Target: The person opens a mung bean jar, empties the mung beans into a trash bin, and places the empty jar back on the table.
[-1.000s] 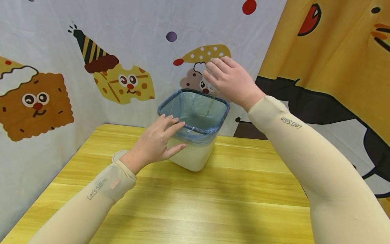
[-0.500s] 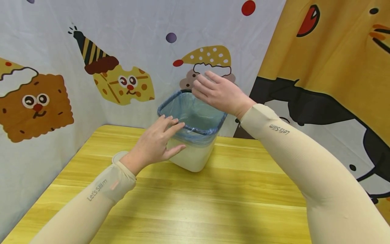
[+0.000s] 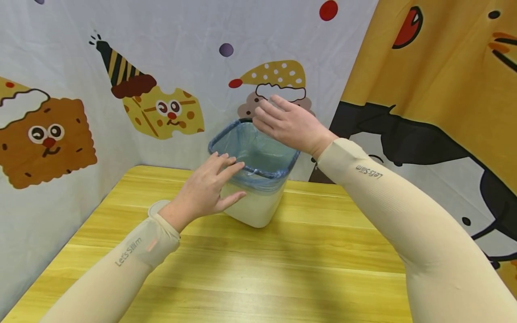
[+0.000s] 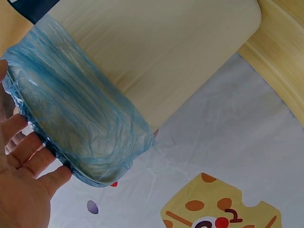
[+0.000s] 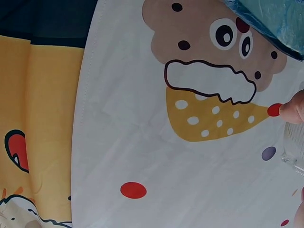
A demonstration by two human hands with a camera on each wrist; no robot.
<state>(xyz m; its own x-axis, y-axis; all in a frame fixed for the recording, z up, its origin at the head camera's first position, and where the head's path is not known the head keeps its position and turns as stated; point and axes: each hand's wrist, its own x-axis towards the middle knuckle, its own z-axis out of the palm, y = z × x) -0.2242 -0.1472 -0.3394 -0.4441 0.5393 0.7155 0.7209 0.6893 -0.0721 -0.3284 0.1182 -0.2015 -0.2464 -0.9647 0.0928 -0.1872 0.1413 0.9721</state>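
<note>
A cream-white trash can (image 3: 256, 206) stands on the table, lined with a blue plastic bag (image 3: 262, 181) folded over its rim. My left hand (image 3: 203, 186) lies at the near left of the rim, fingers spread and fairly straight. In the left wrist view its fingertips (image 4: 57, 178) touch the bag at the rim. Above the far right of the opening, my right hand (image 3: 292, 123) holds a clear plastic container (image 5: 293, 145). Only an edge of that container shows in the right wrist view; the hand hides it in the head view.
A pale round item (image 3: 156, 207) sits partly hidden behind my left wrist. The wooden table (image 3: 258, 273) spreads in front of the can. A cartoon-printed white cloth (image 3: 173, 40) hangs close behind, with a yellow one (image 3: 444, 67) at the right.
My right hand has come down and left over the can, then stayed nearly still. A thin streak seen beneath it a second ago no longer shows. My left hand has kept its place.
</note>
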